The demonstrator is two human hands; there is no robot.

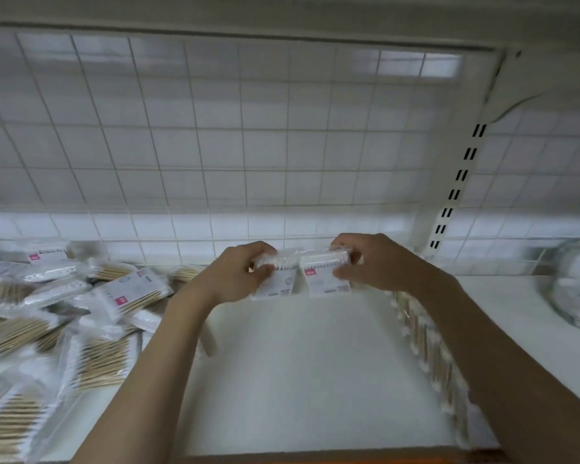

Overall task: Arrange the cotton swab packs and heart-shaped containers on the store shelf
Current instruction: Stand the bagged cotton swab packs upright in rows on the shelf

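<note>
Two cotton swab packs stand upright side by side at the back of the white shelf [308, 363]. My left hand [238, 272] grips the left pack [278, 283] by its top edge. My right hand [365, 259] grips the right pack [325, 279] the same way. A row of upright swab packs [429, 349] runs along the right side, under my right forearm. A loose heap of swab packs [64, 313] lies on the left. A clear container [576, 283], its shape blurred, sits at the far right.
A white wire grid [215, 128] forms the back wall, with a slotted upright post [456, 192] at the right. Another shelf [282, 15] hangs overhead. The front edge of the shelf [332, 457] runs along the bottom.
</note>
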